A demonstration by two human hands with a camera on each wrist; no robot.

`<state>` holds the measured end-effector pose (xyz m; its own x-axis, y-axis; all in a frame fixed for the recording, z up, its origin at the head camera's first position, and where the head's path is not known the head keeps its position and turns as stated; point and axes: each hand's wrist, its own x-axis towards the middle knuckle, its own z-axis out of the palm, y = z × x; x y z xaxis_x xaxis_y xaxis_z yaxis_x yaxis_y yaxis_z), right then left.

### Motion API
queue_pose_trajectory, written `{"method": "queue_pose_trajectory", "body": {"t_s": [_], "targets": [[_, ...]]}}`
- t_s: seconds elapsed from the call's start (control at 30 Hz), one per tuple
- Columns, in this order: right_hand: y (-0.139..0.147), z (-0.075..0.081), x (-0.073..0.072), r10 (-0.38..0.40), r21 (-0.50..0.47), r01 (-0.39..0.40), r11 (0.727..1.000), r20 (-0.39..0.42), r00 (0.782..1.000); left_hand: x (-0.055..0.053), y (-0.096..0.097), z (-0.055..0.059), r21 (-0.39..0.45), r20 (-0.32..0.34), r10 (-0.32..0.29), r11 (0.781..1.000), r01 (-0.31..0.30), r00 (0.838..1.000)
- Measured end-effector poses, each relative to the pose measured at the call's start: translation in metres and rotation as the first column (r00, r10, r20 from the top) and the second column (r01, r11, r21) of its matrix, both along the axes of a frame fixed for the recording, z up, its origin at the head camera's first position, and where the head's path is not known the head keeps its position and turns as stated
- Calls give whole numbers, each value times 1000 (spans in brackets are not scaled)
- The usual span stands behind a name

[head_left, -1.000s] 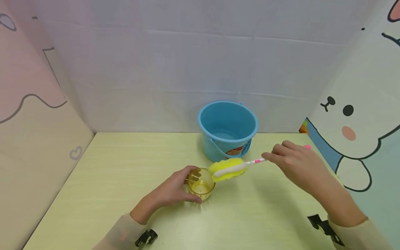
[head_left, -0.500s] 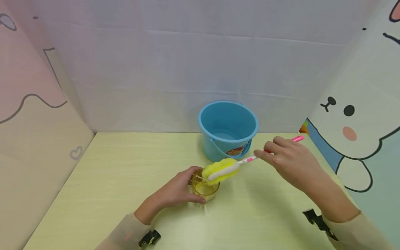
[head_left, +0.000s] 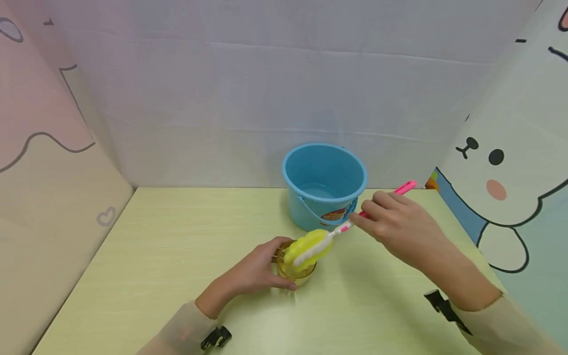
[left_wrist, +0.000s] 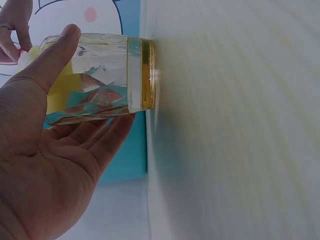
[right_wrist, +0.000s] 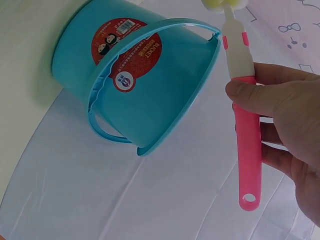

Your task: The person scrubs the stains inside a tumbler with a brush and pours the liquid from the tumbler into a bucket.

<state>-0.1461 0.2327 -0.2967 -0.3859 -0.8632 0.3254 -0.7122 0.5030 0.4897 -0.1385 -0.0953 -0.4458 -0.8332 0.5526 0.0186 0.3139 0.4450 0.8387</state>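
holding glass (left_wrist: 102, 60) and brush (right_wrist: 247, 132) — both hands (head_left: 253, 268) (head_left: 395, 227), yellow sponge (head_left: 308, 247) partly inside

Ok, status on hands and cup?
Left hand holds cup on table. Right hand holds brush, sponge end partly inside cup. Bucket stands behind, not blocking.

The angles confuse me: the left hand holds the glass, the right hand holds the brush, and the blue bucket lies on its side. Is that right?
Not quite: the blue bucket stands upright on the table, as the head view shows. The left hand does hold the glass, and the right hand the brush.
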Motion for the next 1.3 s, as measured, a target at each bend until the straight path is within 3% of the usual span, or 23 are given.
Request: {"method": "queue_pose_trajectory", "body": {"t_s": [0.3, 0.93, 1.3], "targets": [[-18, -3, -5, 94, 48, -90, 995, -86, 992, -1, 3, -2, -6, -14, -9, 1000, 9, 1000], [-53, -3, -9, 148, 216, -120, 969, -117, 982, -1, 6, -2, 7, 9, -15, 1000, 15, 1000], [-68, -8, -9, 174, 339, -113, 934, -155, 972, 0, 7, -6, 23, 8, -13, 1000, 13, 1000]]}}
